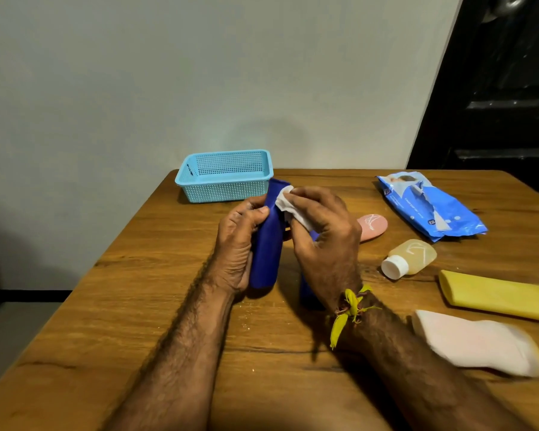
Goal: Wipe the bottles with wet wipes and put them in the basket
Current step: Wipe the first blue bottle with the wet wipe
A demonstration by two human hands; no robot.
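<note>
Nearest the viewer, at about four o'clock on the brown wooden surface (112, 331), a pale pink soft bottle (479, 343) is seen lying on its side, with a yellow flat tube (498, 295) just beyond it.

At the centre, a tall dark blue plastic bottle (266, 247) is held off the surface, tilted with its top away. The left hand (237, 244) is wrapped round its lower body, fingers curled and thumb pressed near the neck. The right hand (321, 231) is closed on a white wet wipe (290, 206), which is pressed against the bottle's upper part. A second dark blue object (307, 293) is glimpsed under the right wrist; what it is cannot be told.

The wiping is judged to be under way. It would be done well if the bottle were held firmly low down and turned by the left hand, so that each side is brought under the wipe in strokes from top to base. The part covered by the left palm would be missed unless the grip were shifted.

Counted: one wipe in use; one small amber bottle with a white cap (409, 258) at two o'clock; one pink rounded container (372, 227) beyond it; one blue wipes packet (430, 206) at one o'clock; one light blue perforated plastic basket (224, 175) at twelve o'clock, touching nothing; nothing shows inside it from here.
</note>
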